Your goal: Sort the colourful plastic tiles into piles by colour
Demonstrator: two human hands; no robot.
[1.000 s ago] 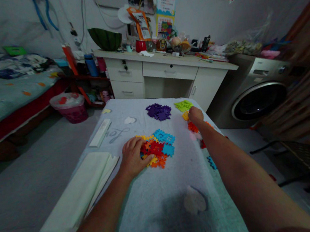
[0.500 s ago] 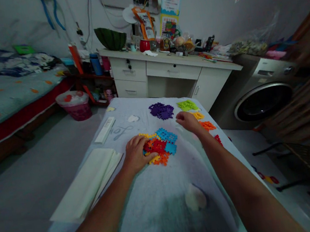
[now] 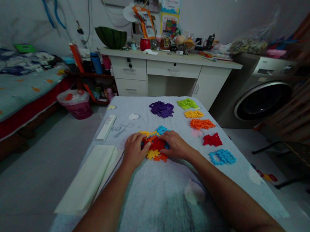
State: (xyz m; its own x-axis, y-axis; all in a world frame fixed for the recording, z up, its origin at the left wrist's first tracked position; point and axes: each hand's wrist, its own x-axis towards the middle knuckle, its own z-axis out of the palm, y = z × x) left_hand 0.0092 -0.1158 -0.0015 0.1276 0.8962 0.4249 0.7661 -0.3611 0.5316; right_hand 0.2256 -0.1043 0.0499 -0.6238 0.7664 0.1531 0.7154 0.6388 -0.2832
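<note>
A mixed pile of interlocking plastic puzzle pieces [image 3: 156, 143] in red, yellow, orange and blue lies mid-table. My left hand [image 3: 134, 149] rests on its left side, thumb and fingers apart. My right hand [image 3: 177, 145] reaches over the right side, its fingers touching the pieces and covering some blue ones. Sorted by colour, other piles lie around: purple pieces [image 3: 161, 109] behind, and down the right side green pieces [image 3: 187, 103], yellow pieces [image 3: 193, 114], orange pieces [image 3: 202, 124], red pieces [image 3: 212, 140] and blue pieces [image 3: 222, 156].
A pale cloth [image 3: 161, 203] covers the table. On its left lie a long white box [image 3: 106, 127] and folded white sheets [image 3: 87, 179]. Beyond stand a white desk [image 3: 131, 71], a washing machine [image 3: 258, 93] and a pink bin [image 3: 76, 108]. A chair [image 3: 308, 158] is at right.
My right hand has come from beside the purple and green piles back to the mixed pile, uncovering the piles on the right. My left hand has stayed at the pile.
</note>
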